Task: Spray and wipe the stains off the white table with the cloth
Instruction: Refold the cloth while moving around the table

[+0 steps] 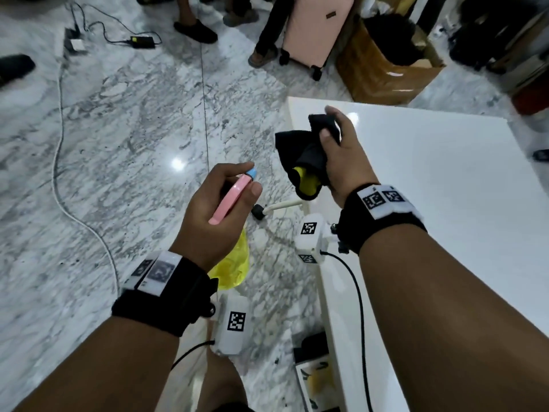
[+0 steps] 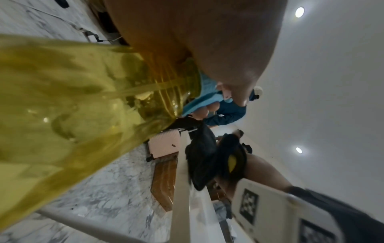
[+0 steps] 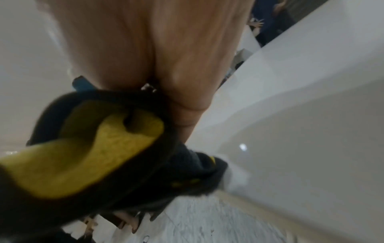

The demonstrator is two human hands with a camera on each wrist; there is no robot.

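While both arms are raised in front of the body, a spray bottle (image 1: 230,263) is gripped in the left hand (image 1: 208,212) and a cloth (image 1: 306,162) is held in the right hand (image 1: 347,156). The bottle is of clear yellow plastic, with a pink trigger (image 1: 228,199) and a light blue nozzle tip (image 1: 252,173); the fingers (image 1: 234,171) of the left hand are curled around the pump head, with the thumb laid beside the trigger. The yellow body hangs below the hand, over the marble floor (image 1: 133,129) and left of the table's edge. In the left wrist view the bottle (image 2: 72,106) fills most of the picture, tilted, with a blue collar at its neck.

The cloth is black on one face and yellow on the other, and is bunched up in the clenched fingers (image 1: 326,135) of the right hand, a loose fold hanging down. It is held in the air over the near left corner of the white table (image 1: 430,179), apart from the surface. In the right wrist view the cloth (image 3: 93,148) is seen crumpled under the palm, with the table's glossy top (image 3: 301,131) beside it. No stains can be made out on the table's top.

On the floor beyond, a pink suitcase (image 1: 315,28), a cardboard box (image 1: 386,66) and a cable (image 1: 59,173) are seen.
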